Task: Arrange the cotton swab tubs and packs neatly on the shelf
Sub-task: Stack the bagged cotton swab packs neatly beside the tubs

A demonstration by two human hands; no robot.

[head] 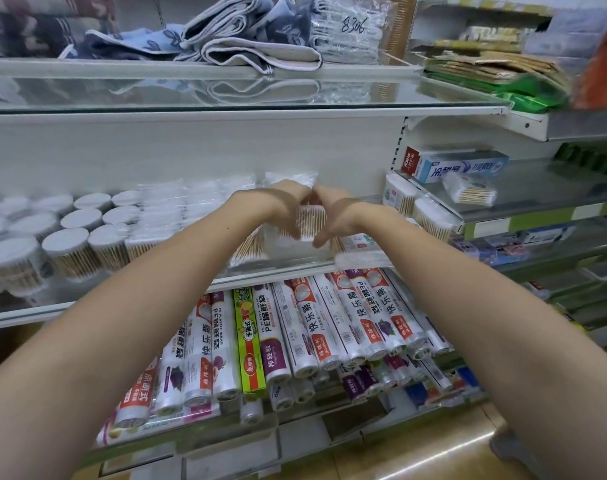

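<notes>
Both my arms reach into the middle glass shelf (97,306). My left hand (281,202) and my right hand (333,209) meet over a clear pack of wooden cotton swabs (307,220) and grip it from either side, thumbs below. Round cotton swab tubs with white lids (77,237) fill the shelf's left part in rows. Flat clear swab packs (177,209) are stacked behind and left of my hands. More packs (250,247) lie loose near the shelf's front edge.
Folded towels (246,39) lie on the glass shelf above. Rolls of plastic wrap (329,323) fill the shelf below. To the right, a side shelf holds toothpaste boxes (457,166), a swab pack (471,190) and swab boxes (430,216).
</notes>
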